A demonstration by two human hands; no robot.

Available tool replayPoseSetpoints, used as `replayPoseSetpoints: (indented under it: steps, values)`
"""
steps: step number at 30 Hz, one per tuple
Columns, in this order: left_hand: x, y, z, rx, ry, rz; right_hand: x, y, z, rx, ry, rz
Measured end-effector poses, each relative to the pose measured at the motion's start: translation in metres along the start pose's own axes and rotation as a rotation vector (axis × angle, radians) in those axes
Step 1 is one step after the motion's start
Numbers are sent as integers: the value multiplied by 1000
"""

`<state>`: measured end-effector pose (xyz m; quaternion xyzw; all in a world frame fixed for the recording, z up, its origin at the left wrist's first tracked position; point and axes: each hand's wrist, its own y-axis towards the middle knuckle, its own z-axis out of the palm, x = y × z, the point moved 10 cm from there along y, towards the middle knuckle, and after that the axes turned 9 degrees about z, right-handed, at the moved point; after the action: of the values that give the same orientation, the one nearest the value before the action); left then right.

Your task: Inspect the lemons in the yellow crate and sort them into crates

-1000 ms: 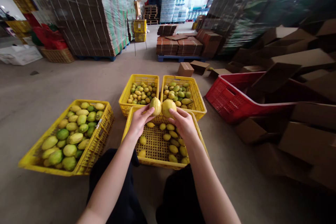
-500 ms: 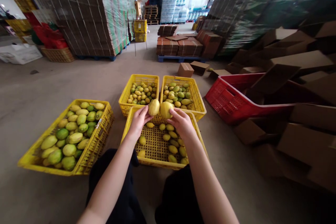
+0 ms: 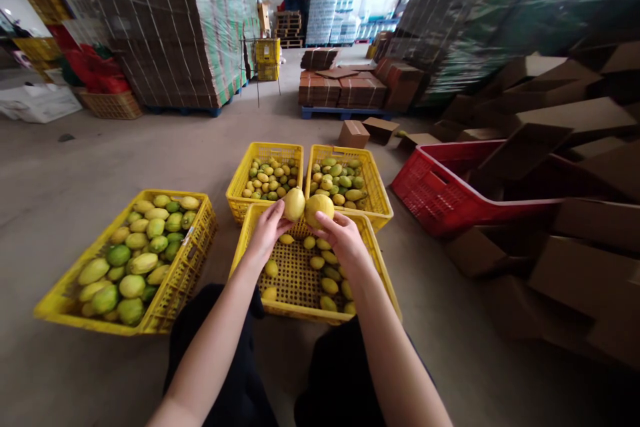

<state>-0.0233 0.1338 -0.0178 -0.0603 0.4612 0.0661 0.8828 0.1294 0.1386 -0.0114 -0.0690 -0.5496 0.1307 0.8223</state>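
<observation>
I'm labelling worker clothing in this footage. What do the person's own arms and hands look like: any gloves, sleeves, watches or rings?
Both arms are bare from where they enter the picture to the fingertips: no sleeves show. The left hand and the right hand wear no gloves, and no watch, bracelet or ring is visible on either. The only clothing in view is dark, near-black fabric over the legs below the arms.

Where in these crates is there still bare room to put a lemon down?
The near crate has bare mesh on its left half, between its left wall and the scattered lemons. The left crate and the two far crates look crowded with fruit.
</observation>
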Motion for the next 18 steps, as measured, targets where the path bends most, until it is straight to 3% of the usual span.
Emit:
replayPoseSetpoints:
  steps: [5, 11, 18]
  values:
    - [-6, -2, 6, 36, 46, 33, 0, 2, -12, -97, -9, -5]
    - [-8, -1, 10, 115, 96, 40, 2, 0, -8, -72, 2, -2]
    - [3, 3, 4, 78, -9, -35, 7, -2, -3, -17, 74, -29]
